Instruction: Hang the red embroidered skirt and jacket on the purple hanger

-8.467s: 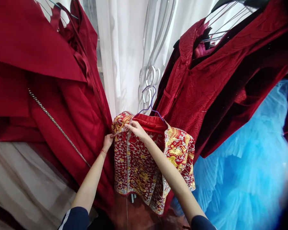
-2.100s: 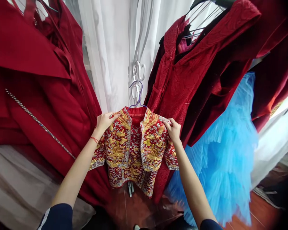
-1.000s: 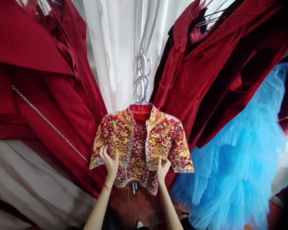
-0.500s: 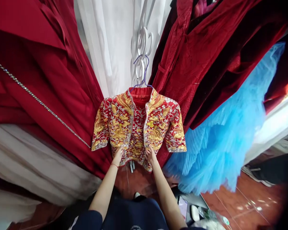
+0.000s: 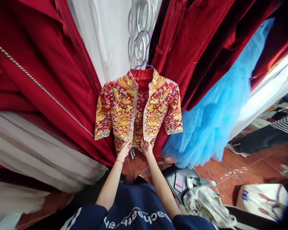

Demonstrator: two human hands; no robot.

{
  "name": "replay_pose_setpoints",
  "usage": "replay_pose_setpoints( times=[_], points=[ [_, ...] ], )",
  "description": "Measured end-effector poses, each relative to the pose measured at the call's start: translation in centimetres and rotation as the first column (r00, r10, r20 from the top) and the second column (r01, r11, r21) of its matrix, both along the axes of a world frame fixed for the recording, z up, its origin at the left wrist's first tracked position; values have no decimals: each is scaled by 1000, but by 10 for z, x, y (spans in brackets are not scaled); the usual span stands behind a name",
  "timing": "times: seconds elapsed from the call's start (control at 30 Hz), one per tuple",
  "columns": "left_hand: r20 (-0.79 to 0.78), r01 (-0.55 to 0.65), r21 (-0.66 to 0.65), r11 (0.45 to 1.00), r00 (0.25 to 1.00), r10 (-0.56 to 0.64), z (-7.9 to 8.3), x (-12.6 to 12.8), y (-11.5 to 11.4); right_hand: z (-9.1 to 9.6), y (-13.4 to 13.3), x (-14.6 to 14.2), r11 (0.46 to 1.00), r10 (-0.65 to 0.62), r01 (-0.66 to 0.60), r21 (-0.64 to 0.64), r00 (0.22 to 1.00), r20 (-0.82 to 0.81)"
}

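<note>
A short-sleeved red jacket (image 5: 123, 108) with gold and silver embroidery hangs in front of me, its front parted down the middle. It is on a thin purple hanger (image 5: 146, 57), hooked to a white stand of rings (image 5: 144, 19). My left hand (image 5: 125, 148) is closed on the lower front edge of the left panel. On the right panel's lower edge, my right hand (image 5: 146, 147) has its fingers closed too. A metal clip (image 5: 132, 154) shows below the hem between my hands.
Red dresses (image 5: 38, 64) hang at the left, one with a sparkling trim. Darker red gowns (image 5: 182, 54) and a blue tulle dress (image 5: 206, 127) hang at the right. Low down at right are a phone (image 5: 179, 182), a bottle (image 5: 204, 182), patterned cloth (image 5: 201, 201) and a white stool (image 5: 261, 198). A person's leg (image 5: 259, 137) is beyond.
My view has tilted down, so the jacket and hanger appear higher. My hands have drawn closer together with the front panels, narrowing the gap. The stool and more of the person's leg have come into view.
</note>
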State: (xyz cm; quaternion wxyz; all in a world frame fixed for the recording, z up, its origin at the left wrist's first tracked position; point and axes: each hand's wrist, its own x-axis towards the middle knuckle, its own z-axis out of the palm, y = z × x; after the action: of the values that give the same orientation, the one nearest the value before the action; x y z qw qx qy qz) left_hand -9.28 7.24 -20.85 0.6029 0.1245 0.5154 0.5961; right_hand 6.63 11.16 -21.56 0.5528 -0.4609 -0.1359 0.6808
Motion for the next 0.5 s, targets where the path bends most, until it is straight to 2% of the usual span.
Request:
replay_pose_setpoints(
  times=[0.13, 0.27, 0.4, 0.5],
  points=[
    [-24, -36, 17, 999, 999, 36, 3, 10, 12, 5, -7, -2, 996, -78, 81, 35, 993, -88],
    [-188, -163, -11, 987, 969, 158, 4, 12, 32, 11, 8, 1, 983, -163, 174, 52, 972, -167],
    [-465, -349, -8, 937, 831, 306, 2, 4, 44, 13, 22, 5, 976, -190, 207, 64, 960, -206],
    [-632, -398, 40, 917, 700, 332, -2, -3, 46, 9, 27, 5, 982, -148, 168, 84, 968, -202]
  ],
)
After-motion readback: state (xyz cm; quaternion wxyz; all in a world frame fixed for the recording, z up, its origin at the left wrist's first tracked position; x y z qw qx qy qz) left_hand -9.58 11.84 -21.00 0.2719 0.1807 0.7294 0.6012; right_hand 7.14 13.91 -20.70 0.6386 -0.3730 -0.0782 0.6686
